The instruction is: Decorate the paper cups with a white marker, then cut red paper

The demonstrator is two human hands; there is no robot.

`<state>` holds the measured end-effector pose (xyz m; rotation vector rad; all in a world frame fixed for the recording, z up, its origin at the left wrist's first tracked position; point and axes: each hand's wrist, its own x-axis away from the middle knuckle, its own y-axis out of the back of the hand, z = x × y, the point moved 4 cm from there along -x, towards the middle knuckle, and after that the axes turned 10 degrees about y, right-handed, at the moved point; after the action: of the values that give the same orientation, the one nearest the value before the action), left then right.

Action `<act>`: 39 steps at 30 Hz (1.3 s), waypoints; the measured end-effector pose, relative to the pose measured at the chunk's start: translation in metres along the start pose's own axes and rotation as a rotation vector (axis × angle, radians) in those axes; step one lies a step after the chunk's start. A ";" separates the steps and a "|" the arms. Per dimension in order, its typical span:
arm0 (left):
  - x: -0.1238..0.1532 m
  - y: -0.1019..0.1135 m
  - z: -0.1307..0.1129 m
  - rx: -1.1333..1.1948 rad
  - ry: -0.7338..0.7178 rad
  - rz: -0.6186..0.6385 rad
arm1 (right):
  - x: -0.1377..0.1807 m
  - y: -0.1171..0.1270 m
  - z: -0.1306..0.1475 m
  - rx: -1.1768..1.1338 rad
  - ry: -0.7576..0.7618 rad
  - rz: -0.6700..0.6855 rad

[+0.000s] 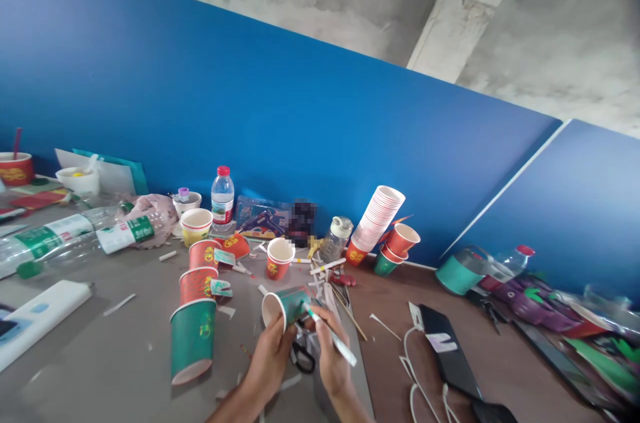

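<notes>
My left hand [273, 351] is wrapped round a green paper cup [290, 306], tilted on its side with its white rim facing left. Held like a pen in my right hand [331, 353] is a white marker [340, 346], its green tip at the cup's side. Black-handled scissors [304, 357] lie on the table just below and between the hands, partly hidden. Left of them is a green paper cup [193, 339] in line with red paper cups [199, 285] that have small paper pieces attached. Another red cup [280, 259] stands upright behind the held one.
A tall leaning stack of paper cups [377, 216] stands at the back beside a clear jar [337, 239]. A water bottle [223, 199] is near the blue partition [300, 109]. Plastic bottles [55, 236] lie at left. A black phone [450, 349] and white cable [415, 383] are at right.
</notes>
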<state>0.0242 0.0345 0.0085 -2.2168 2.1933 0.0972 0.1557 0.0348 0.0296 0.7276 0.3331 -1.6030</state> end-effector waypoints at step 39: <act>0.000 -0.001 0.002 -0.056 -0.048 0.013 | -0.002 -0.004 0.002 -0.152 -0.052 0.056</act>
<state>0.0250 0.0350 0.0066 -2.2042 2.2072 0.2116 0.1519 0.0356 0.0313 0.5728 0.3887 -1.5229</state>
